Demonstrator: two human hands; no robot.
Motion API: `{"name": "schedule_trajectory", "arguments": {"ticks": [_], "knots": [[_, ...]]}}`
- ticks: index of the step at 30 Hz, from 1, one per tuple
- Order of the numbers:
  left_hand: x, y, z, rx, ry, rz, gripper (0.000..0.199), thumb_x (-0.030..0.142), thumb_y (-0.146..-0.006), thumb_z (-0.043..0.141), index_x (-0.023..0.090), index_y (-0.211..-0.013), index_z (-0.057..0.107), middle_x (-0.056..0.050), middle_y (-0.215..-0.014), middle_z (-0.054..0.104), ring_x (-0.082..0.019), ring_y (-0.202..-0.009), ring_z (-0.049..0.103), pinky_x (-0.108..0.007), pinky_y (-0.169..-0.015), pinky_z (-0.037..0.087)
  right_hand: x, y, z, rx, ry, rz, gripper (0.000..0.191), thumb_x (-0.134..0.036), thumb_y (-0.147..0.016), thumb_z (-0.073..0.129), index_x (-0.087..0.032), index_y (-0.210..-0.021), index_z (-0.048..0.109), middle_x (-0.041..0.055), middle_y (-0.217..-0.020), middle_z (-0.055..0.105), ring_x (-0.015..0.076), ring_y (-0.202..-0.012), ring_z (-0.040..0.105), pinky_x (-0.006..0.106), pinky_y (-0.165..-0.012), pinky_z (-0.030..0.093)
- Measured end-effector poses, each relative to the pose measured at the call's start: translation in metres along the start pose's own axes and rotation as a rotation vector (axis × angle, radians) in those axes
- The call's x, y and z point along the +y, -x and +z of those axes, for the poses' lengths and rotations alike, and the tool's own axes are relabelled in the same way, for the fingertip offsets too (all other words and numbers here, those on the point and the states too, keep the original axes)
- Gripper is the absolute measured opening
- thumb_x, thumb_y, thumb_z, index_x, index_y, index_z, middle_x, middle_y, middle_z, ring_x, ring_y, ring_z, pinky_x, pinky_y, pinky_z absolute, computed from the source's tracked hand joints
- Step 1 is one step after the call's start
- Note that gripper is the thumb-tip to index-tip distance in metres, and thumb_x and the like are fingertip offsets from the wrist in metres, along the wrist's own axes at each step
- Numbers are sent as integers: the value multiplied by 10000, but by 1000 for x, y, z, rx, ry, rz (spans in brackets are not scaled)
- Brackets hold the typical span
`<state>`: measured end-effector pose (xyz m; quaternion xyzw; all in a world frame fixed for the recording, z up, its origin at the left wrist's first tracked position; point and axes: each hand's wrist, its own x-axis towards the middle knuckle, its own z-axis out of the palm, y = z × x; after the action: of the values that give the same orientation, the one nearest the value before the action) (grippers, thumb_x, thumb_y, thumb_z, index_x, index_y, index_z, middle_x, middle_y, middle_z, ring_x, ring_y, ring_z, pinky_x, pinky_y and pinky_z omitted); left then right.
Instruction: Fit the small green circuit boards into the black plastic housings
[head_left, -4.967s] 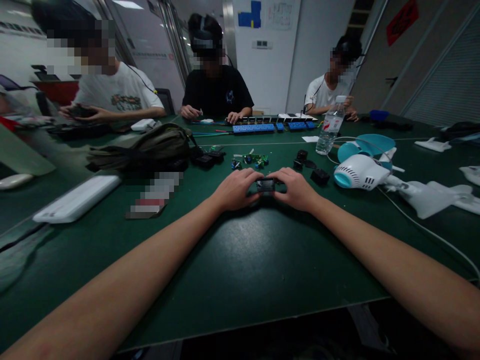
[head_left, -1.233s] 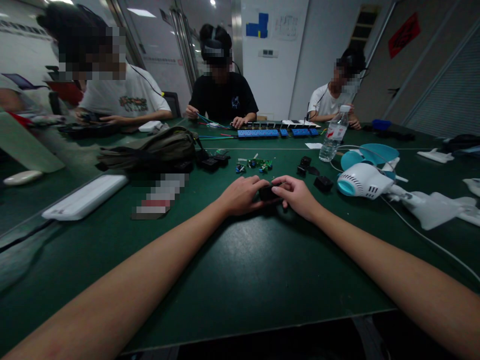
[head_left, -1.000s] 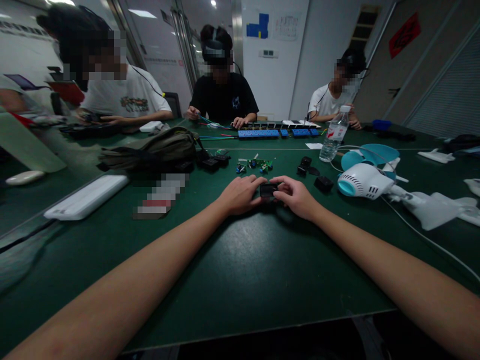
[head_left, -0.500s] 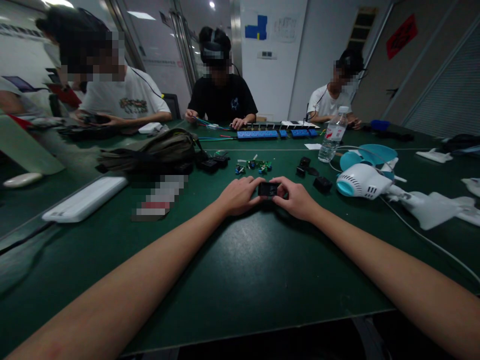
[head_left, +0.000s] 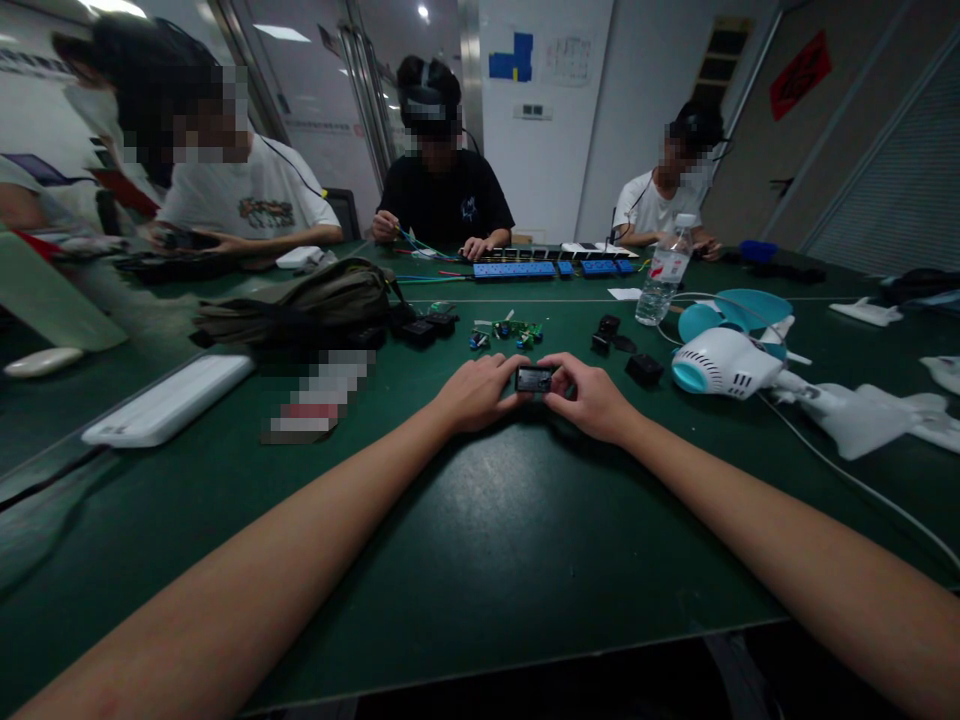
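A small black rectangular case [head_left: 533, 379], open towards me with a hollow-looking inside, is held up just above the green table [head_left: 495, 520]. My left hand [head_left: 482, 390] pinches its left side between thumb and fingers. On its right side, my right hand [head_left: 587, 396] grips it the same way. Just beyond my hands lie several small green circuit boards [head_left: 507, 331] with blue parts. To the right of them are small black plastic pieces [head_left: 611, 333] and a black block [head_left: 643, 369].
A white and teal fan [head_left: 724, 362] with its cable lies at right, beside a water bottle [head_left: 665, 270]. At left are a dark bag [head_left: 300, 305] and a white power bank-like box [head_left: 172, 400]. Blue strips [head_left: 514, 270] lie further back, where co-workers sit.
The black case has tilted slightly, so more of its inside shows. Both my hands keep their hold in nearly the same place. The co-worker opposite has raised a hand holding wires.
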<state>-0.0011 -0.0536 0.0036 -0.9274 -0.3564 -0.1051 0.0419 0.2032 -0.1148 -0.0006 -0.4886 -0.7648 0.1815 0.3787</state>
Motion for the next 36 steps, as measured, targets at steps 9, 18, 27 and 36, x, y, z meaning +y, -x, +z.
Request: {"name": "schedule_trajectory", "arguments": {"ticks": [9,18,27,36], "knots": [[1,0,-1,2,-4,0,461,471,-959,476,225,-1348,461,-100,-1121,643,-274,-1013,628,-368,-840,475,1,0,0,3,20,-5,395,-171,-774,633,-189,-1165,579,-41,-751,592,117,-627,545,251,-656,424],[1,0,-1,-3,9,2,463,481,-965,468,222,-1348,455,-101,-1116,641,-276,-1019,626,-374,-849,475,1,0,1,-3,18,-1,395,-170,-773,632,-194,-1163,577,-39,-764,586,120,-645,549,254,-669,429],[1,0,0,-5,6,7,456,500,-976,433,217,-1332,462,-109,-1107,634,-283,-995,626,-385,-831,475,3,-1,0,9,43,22,403,-142,-756,618,-196,-1153,580,-33,-771,586,128,-664,562,257,-674,438],[1,0,0,-12,-6,0,436,480,-972,464,216,-1320,468,-106,-1139,629,-275,-1025,622,-373,-846,473,2,-1,-1,24,50,7,398,-99,-730,598,-177,-1121,606,-29,-763,593,126,-660,565,258,-686,440]]}}
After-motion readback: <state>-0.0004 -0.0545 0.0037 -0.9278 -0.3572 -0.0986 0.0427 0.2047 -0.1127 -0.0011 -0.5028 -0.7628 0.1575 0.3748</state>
